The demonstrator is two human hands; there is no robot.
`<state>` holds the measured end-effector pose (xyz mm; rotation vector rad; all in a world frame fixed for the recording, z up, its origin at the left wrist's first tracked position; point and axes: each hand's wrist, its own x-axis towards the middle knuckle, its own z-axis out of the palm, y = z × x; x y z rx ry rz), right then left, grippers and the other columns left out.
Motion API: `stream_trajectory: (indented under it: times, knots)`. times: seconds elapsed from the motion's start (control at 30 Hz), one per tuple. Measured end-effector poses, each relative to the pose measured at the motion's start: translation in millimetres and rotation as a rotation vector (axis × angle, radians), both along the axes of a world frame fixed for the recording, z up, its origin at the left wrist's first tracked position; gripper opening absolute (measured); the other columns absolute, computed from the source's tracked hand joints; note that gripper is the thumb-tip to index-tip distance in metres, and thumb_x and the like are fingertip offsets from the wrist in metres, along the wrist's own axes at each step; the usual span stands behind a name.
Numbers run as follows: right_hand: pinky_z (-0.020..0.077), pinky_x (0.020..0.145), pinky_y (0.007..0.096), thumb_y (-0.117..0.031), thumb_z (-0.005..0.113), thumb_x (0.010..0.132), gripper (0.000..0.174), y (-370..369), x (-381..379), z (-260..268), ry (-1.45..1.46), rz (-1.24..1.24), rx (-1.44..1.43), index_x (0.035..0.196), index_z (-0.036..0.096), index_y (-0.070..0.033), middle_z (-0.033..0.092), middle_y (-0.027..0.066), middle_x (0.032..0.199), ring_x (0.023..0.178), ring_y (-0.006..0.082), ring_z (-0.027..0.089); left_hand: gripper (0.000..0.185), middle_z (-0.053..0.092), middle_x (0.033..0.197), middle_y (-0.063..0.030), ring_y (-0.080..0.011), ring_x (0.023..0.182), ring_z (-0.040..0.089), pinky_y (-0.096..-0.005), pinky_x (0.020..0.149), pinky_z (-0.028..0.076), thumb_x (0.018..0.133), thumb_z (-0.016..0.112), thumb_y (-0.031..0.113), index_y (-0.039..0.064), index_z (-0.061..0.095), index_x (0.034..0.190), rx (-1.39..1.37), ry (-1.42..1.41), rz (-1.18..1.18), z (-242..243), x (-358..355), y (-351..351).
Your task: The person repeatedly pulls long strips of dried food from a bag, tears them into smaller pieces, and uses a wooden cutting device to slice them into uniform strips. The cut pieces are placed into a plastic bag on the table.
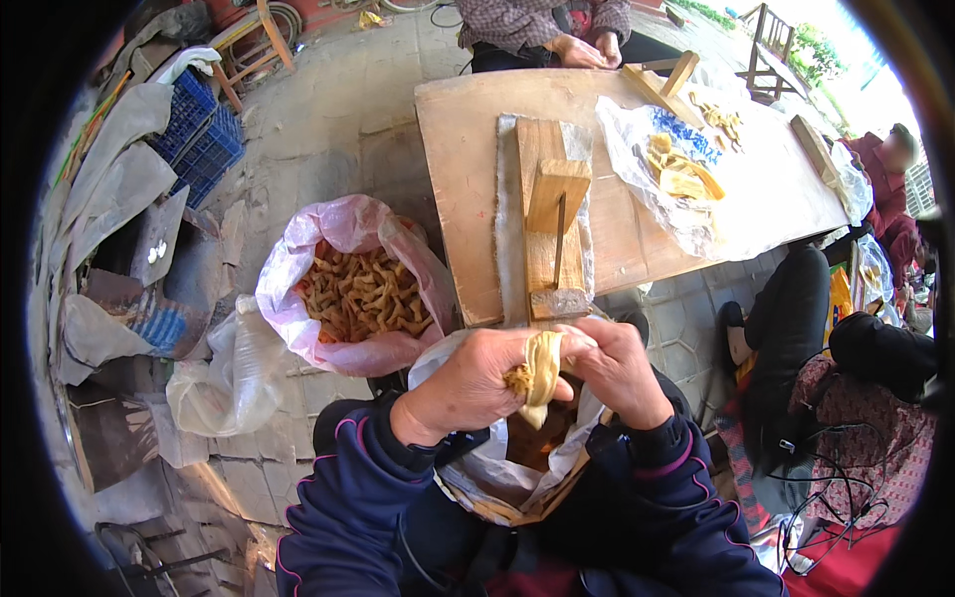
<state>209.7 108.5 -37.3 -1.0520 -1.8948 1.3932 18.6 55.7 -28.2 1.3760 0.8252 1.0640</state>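
My left hand (474, 380) grips a pale yellow, limp strip (546, 366), which loops over its fingers with a tip hanging down. A ragged brownish tuft shows beside the strip in that hand. My right hand (619, 369) meets the left at the fingertips; its fingers are bent, and a bit of yellow shows beside them. Whether it pinches the strip's other end is hidden. Below both hands, between my knees, stands a basket (498, 515) with a white plastic liner (466, 474). Its contents look dark brown and are partly covered.
A pink plastic bag (336, 358) of twisted yellowish pieces (373, 291) stands left. On the wooden table (466, 186) sit a wooden block fixture with a thin rod (559, 194) and yellow strips (679, 172) on plastic. People sit opposite and to the right. Blue crates (198, 134) stand far left.
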Motion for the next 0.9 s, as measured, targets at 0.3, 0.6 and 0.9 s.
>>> stream_trajectory:
  times: [0.3,0.6,0.9]
  knots:
    - [0.0367,0.051,0.0193,-0.015,0.061,0.095,0.015,-5,1,-10,0.469,0.183,-1.002,0.094,0.062,-0.001,0.058,0.0,0.07,0.056,0.0058,0.049,0.025,0.054,0.077,-0.0044,-0.0247,0.065,0.056,-0.0381,0.055,0.044,0.073,0.075,0.023,0.009,0.067,0.092,0.843,0.505,0.222,-16,-1,8]
    - [0.0393,0.052,0.018,-0.011,0.063,0.095,0.008,-26,-11,-6,0.62,-0.199,-0.444,0.094,0.065,-0.003,0.064,0.0002,0.078,0.059,0.0039,0.051,0.028,0.066,0.106,-0.015,-0.0293,0.085,0.069,-0.0359,0.07,0.056,0.074,0.078,0.009,0.001,0.069,0.099,0.783,0.538,0.535,-12,7,4]
    - [0.0492,0.054,0.0345,-0.012,0.064,0.091,0.013,-21,-9,-3,-0.055,-0.032,0.393,0.092,0.066,0.001,0.064,0.0179,0.07,0.059,0.0281,0.065,0.026,0.066,0.113,-0.0129,-0.0317,0.088,0.068,-0.0362,0.071,0.056,0.074,0.067,0.001,0.0,0.066,0.099,0.489,0.754,0.33,-13,5,-7]
